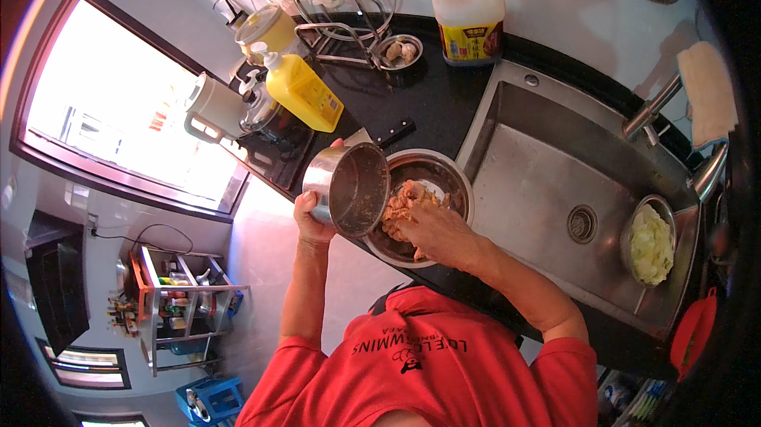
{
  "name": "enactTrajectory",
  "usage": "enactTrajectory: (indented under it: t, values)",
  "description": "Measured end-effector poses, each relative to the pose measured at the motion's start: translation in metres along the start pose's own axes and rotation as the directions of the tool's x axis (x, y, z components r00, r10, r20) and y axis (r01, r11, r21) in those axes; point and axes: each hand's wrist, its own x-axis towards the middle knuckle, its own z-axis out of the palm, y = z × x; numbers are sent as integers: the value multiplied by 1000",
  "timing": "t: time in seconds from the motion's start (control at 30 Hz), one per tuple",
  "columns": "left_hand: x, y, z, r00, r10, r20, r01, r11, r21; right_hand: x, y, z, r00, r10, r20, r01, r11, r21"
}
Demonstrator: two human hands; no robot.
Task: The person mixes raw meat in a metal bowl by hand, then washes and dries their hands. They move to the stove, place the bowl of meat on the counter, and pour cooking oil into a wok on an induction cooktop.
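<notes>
My left hand grips a deep metal pot by its side, tilted with its mouth toward a steel bowl on the dark counter. Inside the pot I see a dark, wet-looking residue. Reddish-brown coated meat pieces are in the bowl, heaped toward the pot's side. My right hand reaches into the bowl, its fingers closed on some of the meat; the fingertips are partly hidden. Behind the bowl lies a knife with a black handle, its blade partly covered by the pot.
To the right is a steel sink, holding a bowl of pale green sliced vegetables. A yellow pump bottle and a kettle stand at the left. Farther back are a lid rack, a small bowl and a large jug.
</notes>
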Motion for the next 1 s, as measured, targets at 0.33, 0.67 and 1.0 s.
enactTrajectory:
  t: [0.33,0.67,1.0]
  values:
    - [4,-11,32,997,-74,-5,74,978,193,48,0,30,952,120,-281,-54,971,231]
    - [9,-5,10,999,-41,-30,45,988,145,5,14,15,979,79,185,-139,930,341]
    - [2,-18,21,999,-42,-31,42,999,16,49,4,16,939,277,-202,-247,955,164]
